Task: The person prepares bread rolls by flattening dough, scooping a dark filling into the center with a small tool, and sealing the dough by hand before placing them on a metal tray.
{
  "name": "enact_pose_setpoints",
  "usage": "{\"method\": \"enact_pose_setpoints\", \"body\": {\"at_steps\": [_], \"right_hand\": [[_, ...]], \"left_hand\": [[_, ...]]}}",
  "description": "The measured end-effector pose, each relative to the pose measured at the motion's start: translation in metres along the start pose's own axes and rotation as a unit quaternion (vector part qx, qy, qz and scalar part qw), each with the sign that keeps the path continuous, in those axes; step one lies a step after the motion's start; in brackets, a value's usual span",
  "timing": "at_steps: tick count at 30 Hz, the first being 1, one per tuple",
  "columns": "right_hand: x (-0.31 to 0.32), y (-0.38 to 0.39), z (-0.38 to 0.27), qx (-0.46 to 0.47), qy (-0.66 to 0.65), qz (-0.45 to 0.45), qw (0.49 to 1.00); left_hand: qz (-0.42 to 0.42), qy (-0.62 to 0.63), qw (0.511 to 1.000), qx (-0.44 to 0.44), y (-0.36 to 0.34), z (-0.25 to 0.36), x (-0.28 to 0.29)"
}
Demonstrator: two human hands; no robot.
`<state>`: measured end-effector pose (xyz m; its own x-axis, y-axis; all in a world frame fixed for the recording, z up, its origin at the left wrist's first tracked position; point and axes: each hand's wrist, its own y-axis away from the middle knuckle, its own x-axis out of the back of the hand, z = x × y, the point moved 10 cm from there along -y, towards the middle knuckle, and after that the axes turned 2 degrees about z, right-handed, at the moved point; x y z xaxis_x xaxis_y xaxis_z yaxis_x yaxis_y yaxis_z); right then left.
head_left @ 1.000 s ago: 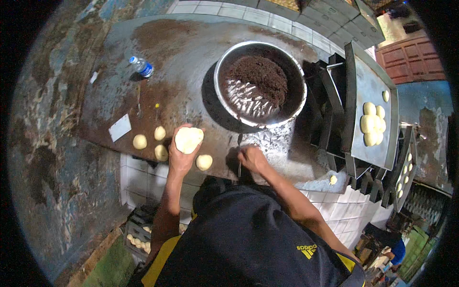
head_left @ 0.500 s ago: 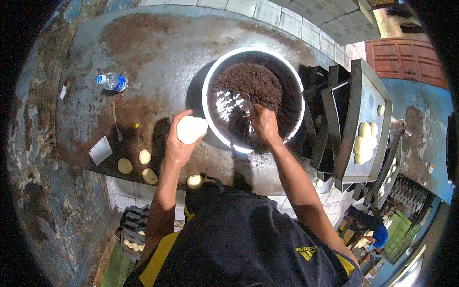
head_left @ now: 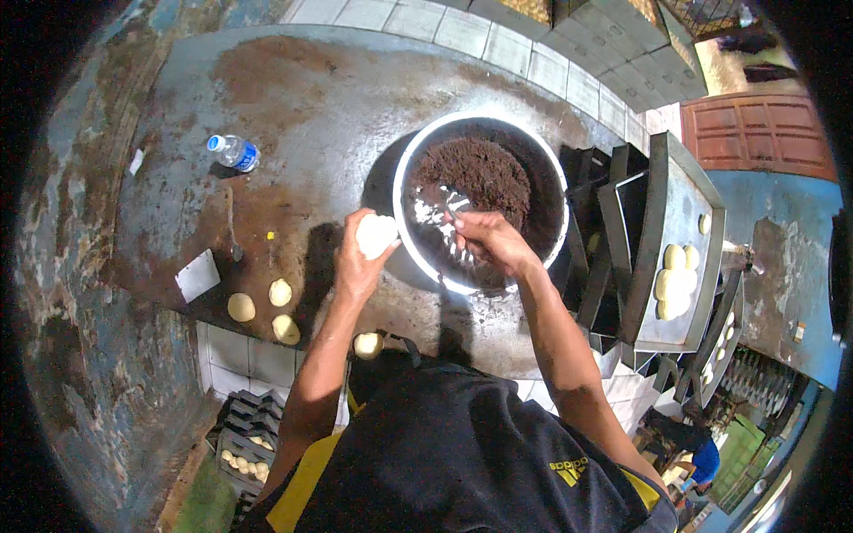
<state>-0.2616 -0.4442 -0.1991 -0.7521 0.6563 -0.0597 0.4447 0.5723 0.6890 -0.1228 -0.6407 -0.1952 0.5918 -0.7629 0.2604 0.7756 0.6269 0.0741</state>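
Observation:
My left hand (head_left: 358, 266) holds a pale piece of dough (head_left: 377, 236) just left of the large round basin (head_left: 402, 233). The fingers are curled around the dough from below. Over the basin my right hand (head_left: 496, 240) is closed on a thin utensil (head_left: 453, 213), whose kind I cannot make out. Inside the basin, a dark brown crumbly filling (head_left: 484, 178) is heaped toward the far side, while the near left part shows bare, shiny metal. Several dough pieces (head_left: 281, 292) lie at the table's near left, one dough ball (head_left: 368, 345) at the edge in front of me.
On the table (head_left: 311, 115) are a plastic bottle (head_left: 236, 154), a spoon-like tool (head_left: 233, 226) and a white card (head_left: 197, 275). Stacked metal trays (head_left: 653, 240) stand right of the basin, the top one bearing dough balls (head_left: 677, 282). Another person (head_left: 705, 462) is at the far lower right.
My right hand has lifted slightly from deeper in the basin, its fingers now pinched near the bare metal. The left hand still holds the dough beside the rim. The whole view has shifted a little.

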Motion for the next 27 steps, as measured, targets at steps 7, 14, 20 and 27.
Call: {"method": "enact_pose_setpoints", "body": {"at_steps": [7,14,20,27], "right_hand": [[-0.072,0.114,-0.004,0.355,0.473,0.293,0.751],[-0.064,0.171,0.096,0.273,0.437,0.23,0.826],[-0.013,0.167,0.133,0.235,-0.097,0.245,0.936],[-0.025,0.334,0.141,0.421,0.304,0.348,0.78]], "left_hand": [[0.006,-0.061,0.995,-0.075,0.024,0.048,-0.069],[-0.031,-0.055,0.998,0.01,0.074,-0.012,-0.034],[-0.246,0.05,0.966,-0.058,0.185,0.033,-0.109],[-0.205,-0.084,0.972,-0.076,0.266,0.087,-0.169]]}}
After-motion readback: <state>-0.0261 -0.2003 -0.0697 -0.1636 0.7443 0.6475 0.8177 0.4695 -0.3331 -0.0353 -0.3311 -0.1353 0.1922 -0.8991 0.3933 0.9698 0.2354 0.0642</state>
